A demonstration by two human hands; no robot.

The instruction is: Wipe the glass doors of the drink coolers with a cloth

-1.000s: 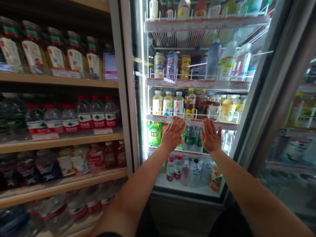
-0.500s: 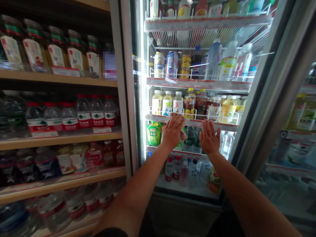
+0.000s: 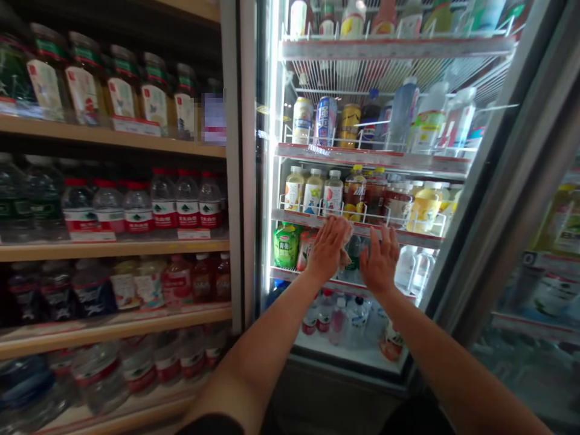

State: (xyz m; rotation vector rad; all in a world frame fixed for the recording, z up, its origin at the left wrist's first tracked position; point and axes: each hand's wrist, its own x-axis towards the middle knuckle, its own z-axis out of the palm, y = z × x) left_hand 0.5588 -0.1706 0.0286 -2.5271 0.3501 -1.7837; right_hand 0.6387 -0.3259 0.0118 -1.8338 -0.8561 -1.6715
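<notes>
My left hand (image 3: pixel 330 249) lies over a crumpled pale pinkish cloth (image 3: pixel 347 229), pressing it toward the glass door (image 3: pixel 453 238) of a lit drinks cooler. Only the cloth's edges show past the fingers. To its right, my right hand (image 3: pixel 379 261) is raised before the glass with its fingers apart and nothing in it. Whether its palm touches the glass I cannot tell. Through the door, behind the hands, stand a green drink pack (image 3: pixel 286 246), several juice bottles (image 3: pixel 333 192) and clear bottles (image 3: pixel 406 266).
Wooden shelves (image 3: pixel 136 249) with red-capped water bottles (image 3: pixel 165 199) and other drinks stand on the left. A metal door frame (image 3: pixel 512 235) slants along the right, with another glass-fronted cooler (image 3: pixel 539 314) beyond it. Cans (image 3: pixel 326 121) fill an upper cooler shelf.
My view has shifted slightly left. The left hand with the cloth has moved a little right and down over the glass, nearer my right hand, whose fingers have bent somewhat.
</notes>
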